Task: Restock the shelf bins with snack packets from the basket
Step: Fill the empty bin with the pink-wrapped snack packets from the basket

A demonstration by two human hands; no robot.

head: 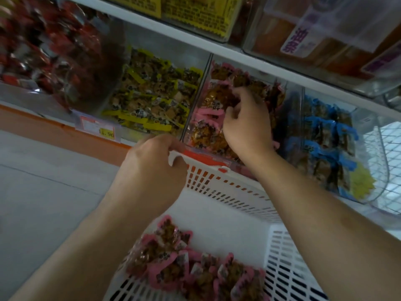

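Observation:
A white slotted basket (234, 192) is held up against the shelf front. My left hand (149, 170) grips its far rim. Several pink-edged snack packets (173, 266) lie in the basket's near end. My right hand (247, 120) is inside the clear bin of pink packets (208, 131), with curled fingers pinching a brown pink-edged packet (230, 98) at the top of the pile.
A bin of yellow packets (152, 98) sits left of the pink one, red packets (54, 46) further left, blue packets (325, 135) to the right. A price tag (97, 127) hangs on the shelf edge. An upper shelf (217, 46) carries clear boxes. Grey floor lies at left.

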